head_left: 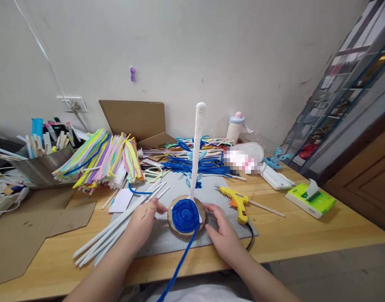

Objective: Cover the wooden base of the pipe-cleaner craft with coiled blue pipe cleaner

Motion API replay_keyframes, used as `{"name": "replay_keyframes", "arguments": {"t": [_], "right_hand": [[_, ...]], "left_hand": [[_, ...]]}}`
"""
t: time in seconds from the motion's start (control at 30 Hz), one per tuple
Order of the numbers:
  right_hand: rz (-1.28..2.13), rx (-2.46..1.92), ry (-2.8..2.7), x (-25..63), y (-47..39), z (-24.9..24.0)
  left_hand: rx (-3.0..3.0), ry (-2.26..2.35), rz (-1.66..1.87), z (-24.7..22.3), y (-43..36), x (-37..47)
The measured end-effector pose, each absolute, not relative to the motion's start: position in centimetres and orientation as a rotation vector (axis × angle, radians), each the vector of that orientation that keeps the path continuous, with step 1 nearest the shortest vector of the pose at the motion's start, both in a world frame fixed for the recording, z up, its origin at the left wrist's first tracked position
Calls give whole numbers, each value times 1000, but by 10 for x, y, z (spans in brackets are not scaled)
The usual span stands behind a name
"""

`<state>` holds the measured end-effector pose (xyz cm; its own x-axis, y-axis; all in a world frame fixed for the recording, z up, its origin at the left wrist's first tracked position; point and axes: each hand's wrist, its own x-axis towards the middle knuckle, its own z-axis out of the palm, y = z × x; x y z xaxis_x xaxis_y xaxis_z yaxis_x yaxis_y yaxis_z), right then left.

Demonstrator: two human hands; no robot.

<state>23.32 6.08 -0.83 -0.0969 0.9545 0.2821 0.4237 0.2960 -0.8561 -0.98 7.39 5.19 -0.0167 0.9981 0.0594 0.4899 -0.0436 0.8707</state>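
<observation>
A round wood slice [171,226] lies on a grey mat in front of me, topped by a flat blue pipe cleaner coil [185,215]. The coil's loose blue tail [179,265] runs down past the table's front edge. Behind the coil a white wrapped stick [198,144] stands upright on the slice. My left hand [145,221] is at the slice's left side, fingers apart and holding nothing. On the right side, my right hand [221,228] rests by the rim with its fingers spread; whether the fingertips touch the wood is hard to tell.
A yellow glue gun [238,202] lies right of the slice, its cord running forward. White sticks [120,228] lie to the left. Behind are bundles of colourful pipe cleaners [101,161], blue pipe cleaners [198,163] and a cardboard sheet [134,119]. A green tissue pack [311,199] sits far right.
</observation>
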Motion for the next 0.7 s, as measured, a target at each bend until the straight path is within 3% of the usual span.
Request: {"name": "replay_keyframes", "arguments": {"t": [0.47,0.7], "right_hand": [[728,-1279,-1809,236,68,-9],[552,-1284,-2066,243,68,3]], "left_hand": [[1692,1522,907,36,72,10],[2208,1432,824,42,44,16]]}}
